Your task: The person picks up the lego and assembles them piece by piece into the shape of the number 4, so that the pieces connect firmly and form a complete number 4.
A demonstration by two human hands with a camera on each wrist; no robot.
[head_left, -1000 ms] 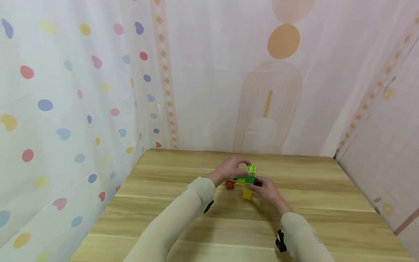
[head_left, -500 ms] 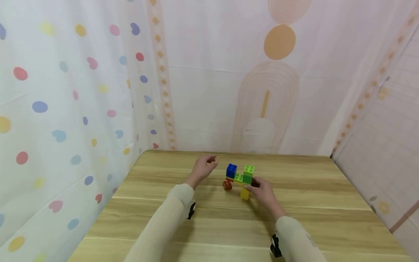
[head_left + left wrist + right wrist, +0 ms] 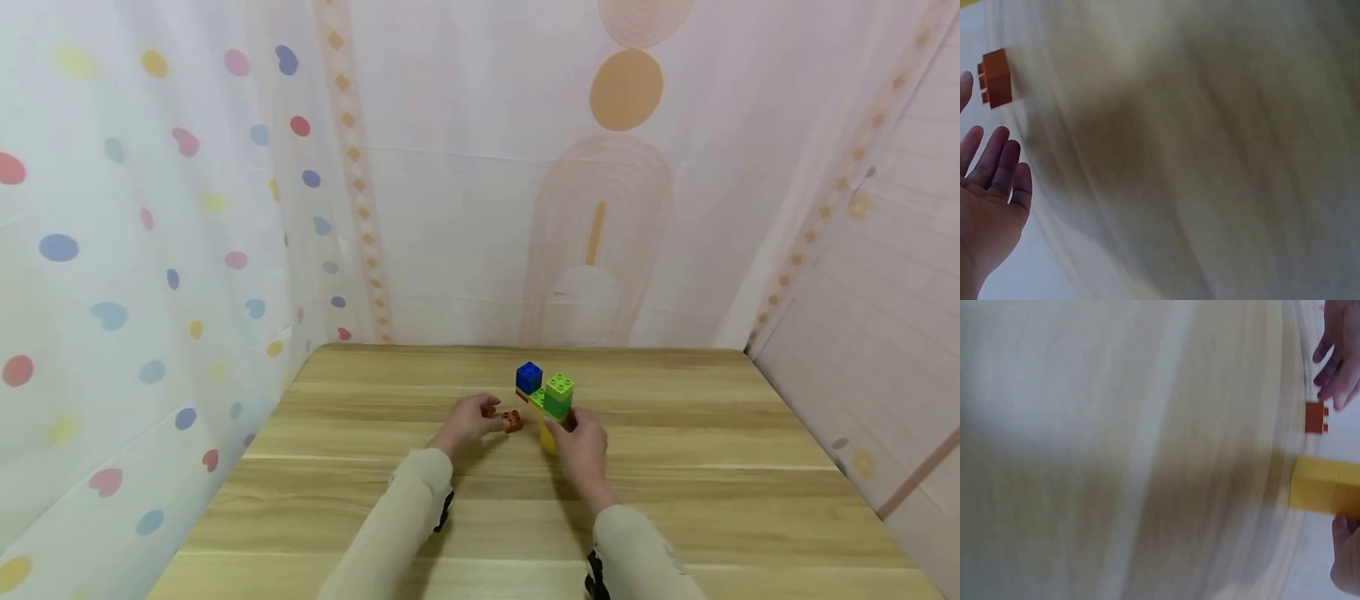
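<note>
My right hand (image 3: 583, 446) grips a toy-brick build at its yellow lower part (image 3: 548, 437), thumb in front. A blue brick (image 3: 528, 377) tops the build's left end, and a light green brick (image 3: 559, 385) on a darker green one tops its right end. Left of it, a small orange-red brick (image 3: 513, 421) lies on the table. My left hand (image 3: 463, 423) reaches beside that loose brick with extended fingers. In the left wrist view a gap separates the fingers (image 3: 1007, 162) from the orange-red brick (image 3: 997, 78). My right fingers are partly hidden behind the build.
The wood-grain table (image 3: 360, 508) carries the bricks. Its far edge meets a patterned curtain (image 3: 465, 250). A dotted curtain (image 3: 172, 292) hangs along the left, and another pale one (image 3: 885, 317) is on the right.
My left hand has left the top of the build, moved left, then come down beside the orange-red brick. My right hand stays on the build, which has turned slightly.
</note>
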